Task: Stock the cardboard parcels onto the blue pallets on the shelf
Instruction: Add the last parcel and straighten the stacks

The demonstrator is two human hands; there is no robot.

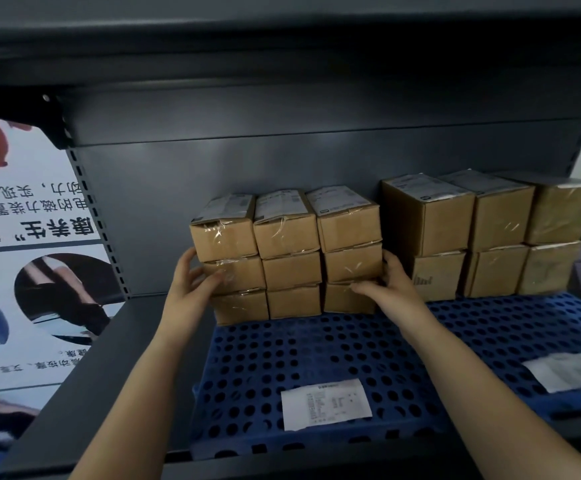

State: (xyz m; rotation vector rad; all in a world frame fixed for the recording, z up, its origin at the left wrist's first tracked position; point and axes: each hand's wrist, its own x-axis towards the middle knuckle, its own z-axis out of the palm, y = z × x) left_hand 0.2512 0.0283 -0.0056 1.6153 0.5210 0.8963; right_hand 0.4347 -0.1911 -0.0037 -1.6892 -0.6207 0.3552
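Observation:
A block of small cardboard parcels (290,254), three wide and three high, stands at the back of the left blue pallet (316,351). My left hand (192,282) presses against the block's left side at the middle row, thumb on the front face. My right hand (386,282) presses the block's right side at the middle and bottom rows, thumb on the front. A second group of larger parcels (489,233), two high and three wide, stands at the back of the right blue pallet (524,323).
A white paper label (325,403) lies on the left pallet's front, another label (569,370) on the right pallet. The dark shelf back wall (282,161) and the upper shelf (282,64) close in the space. A printed poster (29,254) hangs at left.

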